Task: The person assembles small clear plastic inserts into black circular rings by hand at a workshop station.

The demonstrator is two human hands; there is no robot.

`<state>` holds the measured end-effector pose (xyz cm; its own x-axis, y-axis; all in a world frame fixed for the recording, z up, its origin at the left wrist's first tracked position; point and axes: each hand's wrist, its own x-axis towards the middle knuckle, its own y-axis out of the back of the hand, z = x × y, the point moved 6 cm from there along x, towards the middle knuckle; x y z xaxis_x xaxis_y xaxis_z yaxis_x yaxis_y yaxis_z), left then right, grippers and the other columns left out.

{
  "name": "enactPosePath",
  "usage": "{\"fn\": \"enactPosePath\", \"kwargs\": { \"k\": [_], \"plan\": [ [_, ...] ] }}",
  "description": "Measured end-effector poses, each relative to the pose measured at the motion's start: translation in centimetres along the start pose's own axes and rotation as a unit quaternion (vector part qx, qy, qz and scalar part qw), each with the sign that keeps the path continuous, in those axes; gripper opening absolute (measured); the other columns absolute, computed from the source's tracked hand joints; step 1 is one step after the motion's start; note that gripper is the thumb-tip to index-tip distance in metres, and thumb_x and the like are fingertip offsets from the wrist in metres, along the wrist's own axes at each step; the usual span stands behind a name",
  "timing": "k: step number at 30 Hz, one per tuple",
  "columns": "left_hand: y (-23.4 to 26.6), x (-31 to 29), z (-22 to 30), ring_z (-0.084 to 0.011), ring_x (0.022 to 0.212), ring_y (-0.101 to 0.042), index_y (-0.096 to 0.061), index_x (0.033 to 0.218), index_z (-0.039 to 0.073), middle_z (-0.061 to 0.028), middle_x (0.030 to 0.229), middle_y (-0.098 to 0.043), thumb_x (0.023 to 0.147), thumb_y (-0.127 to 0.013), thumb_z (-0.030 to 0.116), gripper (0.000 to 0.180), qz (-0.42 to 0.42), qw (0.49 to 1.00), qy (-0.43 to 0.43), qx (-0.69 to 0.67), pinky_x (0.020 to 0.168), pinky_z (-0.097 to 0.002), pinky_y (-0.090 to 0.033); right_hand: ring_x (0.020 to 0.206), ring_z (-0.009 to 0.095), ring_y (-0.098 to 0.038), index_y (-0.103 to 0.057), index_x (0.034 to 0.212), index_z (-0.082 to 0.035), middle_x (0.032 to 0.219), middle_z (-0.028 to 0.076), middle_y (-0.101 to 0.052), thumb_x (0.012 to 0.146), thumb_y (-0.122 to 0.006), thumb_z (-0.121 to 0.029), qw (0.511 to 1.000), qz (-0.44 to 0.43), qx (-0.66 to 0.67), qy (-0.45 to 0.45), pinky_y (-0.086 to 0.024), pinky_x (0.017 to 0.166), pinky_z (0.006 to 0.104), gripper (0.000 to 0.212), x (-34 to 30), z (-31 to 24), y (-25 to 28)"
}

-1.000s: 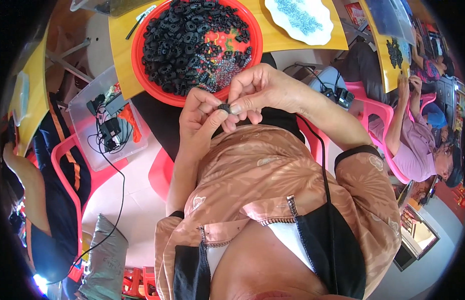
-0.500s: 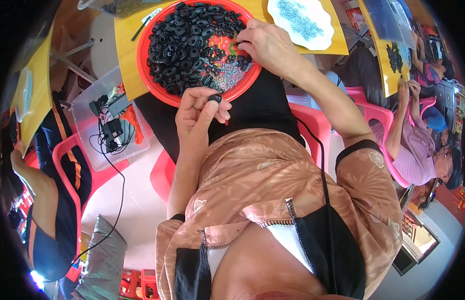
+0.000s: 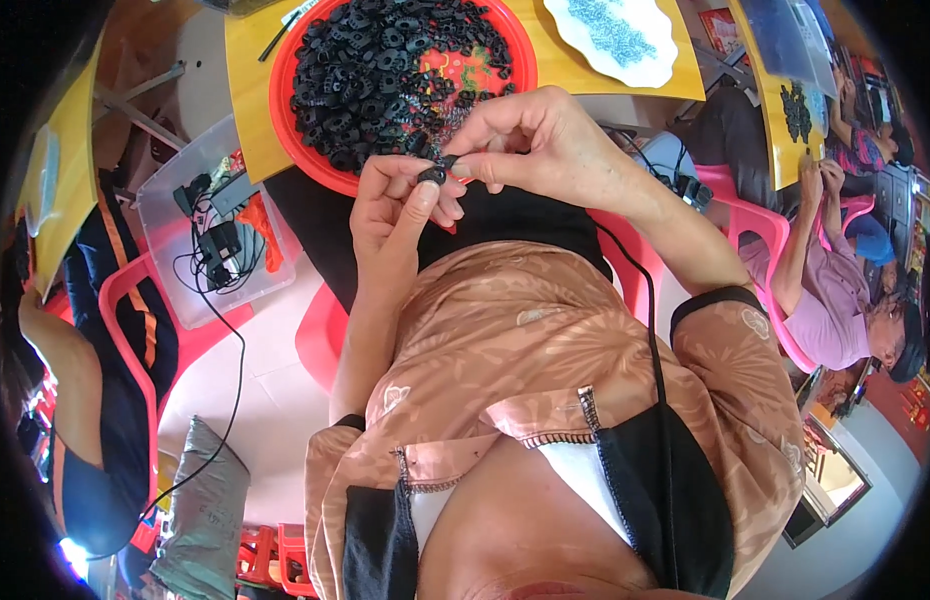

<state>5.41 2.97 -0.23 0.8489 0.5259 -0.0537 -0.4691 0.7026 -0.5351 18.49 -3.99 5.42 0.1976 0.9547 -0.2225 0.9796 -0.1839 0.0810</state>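
Between the thumb and fingers of my left hand is a small black plastic cord lock body. My right hand pinches a smaller black plastic piece right against it; the fingertips of both hands nearly meet. Just beyond them on the table stands a round red tray. It carries a heap of black cord lock parts, with smaller black pieces along its right side. Some small shiny metal springs are partly visible near my fingers. My right hand hides the tray's near right part.
A white scalloped plate of small springs stands on the yellow table, right of the tray. A clear bin with cables and a black adapter sits at left. A black cable runs down my front. Other people sit on both sides.
My right hand has come from the tray's right side toward my left hand, bringing a small black piece to the cord lock body. My left hand stays nearly in place.
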Motion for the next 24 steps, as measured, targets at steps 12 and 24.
{"fn": "enactPosePath", "kwargs": {
  "k": [12, 24],
  "plan": [
    [-0.2, -0.4, -0.7, -0.0117, 0.068, -0.058, -0.053, 0.113, -0.001, -0.011, 0.085, -0.064, 0.096, -0.05, 0.008, 0.02, -0.018, 0.998, 0.051, -0.04, 0.061, -0.0226, -0.047, 0.067, 0.006, -0.055, -0.067, 0.096, 0.0, 0.08, 0.001, -0.063, 0.083, -0.068, 0.0, 0.991, 0.038, -0.059, 0.118, -0.043, 0.062, 0.0207, 0.012, -0.2, -0.3, -0.2],
    [-0.2, -0.2, 0.0, -0.0118, 0.068, -0.058, -0.049, 0.106, 0.001, -0.0136, 0.087, -0.064, 0.094, -0.052, 0.004, 0.012, -0.004, 1.0, 0.012, -0.012, 0.061, -0.022, -0.048, 0.06, 0.006, -0.058, -0.065, 0.086, -0.001, 0.068, 0.003, -0.063, 0.081, -0.065, -0.003, 0.987, 0.067, -0.145, 0.023, -0.045, 0.054, 0.0222, 0.007, -1.6, -2.0, -0.1]
  ]
}}
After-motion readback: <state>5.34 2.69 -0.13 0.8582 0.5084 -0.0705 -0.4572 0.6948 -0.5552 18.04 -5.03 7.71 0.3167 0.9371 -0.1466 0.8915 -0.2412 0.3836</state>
